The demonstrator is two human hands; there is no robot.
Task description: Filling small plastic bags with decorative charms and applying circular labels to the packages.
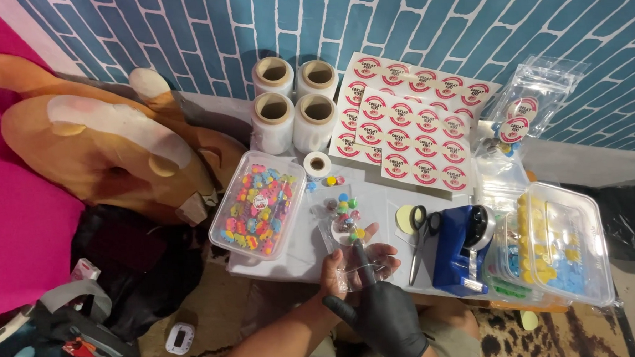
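My left hand [341,270], bare and palm up, holds a small clear plastic bag [350,268] over the near edge of the white table [300,265]. My right hand [382,313], in a black glove, lies over it with thumb and forefinger stretched together to the bag's mouth, pinching a small yellow-green piece [358,234]. Just beyond lies another clear bag with a few coloured pieces [344,209]. To the left stands an open clear box of multicoloured pieces [256,205].
Scissors [420,232] and a blue tape dispenser [463,247] lie right of my hands, then clear boxes of yellow and blue pieces [560,250]. Behind are round-sticker sheets [409,128], wrap rolls [293,104], a small tape roll [317,163] and zip bags [532,101]. A plush toy [102,145] lies left.
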